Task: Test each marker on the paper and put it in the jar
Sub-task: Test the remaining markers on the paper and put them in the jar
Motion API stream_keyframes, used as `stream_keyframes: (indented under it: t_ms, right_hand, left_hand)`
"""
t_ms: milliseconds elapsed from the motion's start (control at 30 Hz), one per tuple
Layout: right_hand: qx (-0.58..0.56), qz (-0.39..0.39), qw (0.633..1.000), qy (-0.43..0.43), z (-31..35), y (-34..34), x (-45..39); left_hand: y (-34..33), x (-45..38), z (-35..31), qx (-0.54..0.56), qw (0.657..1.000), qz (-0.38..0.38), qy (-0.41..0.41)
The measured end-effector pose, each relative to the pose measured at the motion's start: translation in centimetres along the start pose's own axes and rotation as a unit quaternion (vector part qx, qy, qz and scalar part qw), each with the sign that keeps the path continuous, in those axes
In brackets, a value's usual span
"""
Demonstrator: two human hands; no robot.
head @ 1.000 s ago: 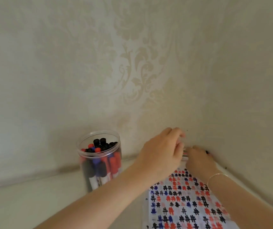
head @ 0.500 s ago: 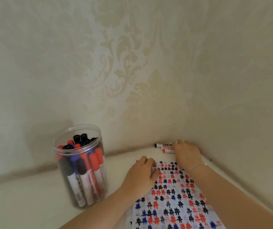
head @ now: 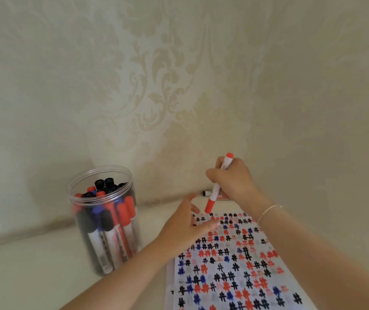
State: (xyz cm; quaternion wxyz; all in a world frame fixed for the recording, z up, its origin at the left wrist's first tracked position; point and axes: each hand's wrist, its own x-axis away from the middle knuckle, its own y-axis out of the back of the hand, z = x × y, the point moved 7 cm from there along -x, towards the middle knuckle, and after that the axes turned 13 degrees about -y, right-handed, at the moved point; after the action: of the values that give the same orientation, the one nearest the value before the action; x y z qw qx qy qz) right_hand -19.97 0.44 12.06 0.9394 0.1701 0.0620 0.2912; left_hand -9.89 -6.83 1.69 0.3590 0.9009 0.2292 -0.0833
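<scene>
Red marker held cap-down over the top of the paper.
Right hand grips the light, stiff barrel mid-length; left hand, fingers apart, reaches for the cap, likely snug. Jar stands left.

surface: cream tabletop | on it: clear jar, marked paper, black-capped marker by wall

Cream damask wallpaper on corner walls, pale tabletop below.
</scene>
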Motion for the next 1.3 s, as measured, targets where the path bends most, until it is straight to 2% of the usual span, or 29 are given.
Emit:
stream_keyframes:
  t_ms: [67, 167, 267, 367, 533, 600, 733, 833, 933, 1167, 1233, 1300]
  right_hand:
    - [-0.046, 0.013, 0.999, 0.016, 0.1, 0.2, 1.3]
    - [-0.128, 0.1, 0.987, 0.0, 0.6, -0.6, 2.9]
    - [-0.098, 0.169, 0.981, 0.003, 1.3, -2.1, 4.7]
    - [-0.039, 0.168, 0.985, 0.022, 1.7, -2.9, 6.1]
    - [-0.107, 0.156, 0.981, 0.043, 3.0, -2.4, 7.9]
    - [-0.112, 0.165, 0.978, 0.056, 3.1, -2.8, 9.0]
    - [-0.092, 0.181, 0.977, 0.068, 2.8, -3.7, 10.7]
    - [-0.125, 0.225, 0.964, 0.061, 2.3, -3.9, 11.6]
    - [-0.143, 0.254, 0.956, 0.043, 0.9, -4.2, 12.7]
    - [-0.133, 0.27, 0.954, -0.01, -3.1, -4.1, 14.9]
    - [-0.108, 0.257, 0.96, -0.033, -4.1, -4.1, 15.6]
    - [-0.091, 0.196, 0.976, -0.041, -4.9, -3.7, 15.7]
  left_hand:
    - [1.0, 0.5, -1.7, 0.003, 0.998, -0.022, -0.051]
    - [2.4, 0.8, -4.2, 0.021, 0.994, -0.038, -0.097]
    - [4.0, 1.0, -5.8, 0.064, 0.991, -0.049, -0.106]
    - [5.5, 1.7, -6.6, 0.056, 0.991, -0.028, -0.119]
    - [7.0, 3.9, -9.5, 0.127, 0.98, 0.067, -0.139]
    - [7.1, 4.9, -10.0, 0.12, 0.979, 0.087, -0.138]
    - [7.2, 6.5, -10.1, 0.096, 0.982, 0.061, -0.149]
    - [7.8, 7.6, -10.7, 0.097, 0.979, 0.025, -0.177]
    - [6.8, 8.8, -11.3, 0.114, 0.975, 0.046, -0.188]
    - [3.0, 11.3, -8.1, 0.265, 0.954, 0.095, -0.107]
    - [1.9, 11.9, -7.8, 0.255, 0.952, 0.136, -0.1]
    - [1.3, 11.6, -6.9, 0.206, 0.961, 0.158, -0.097]
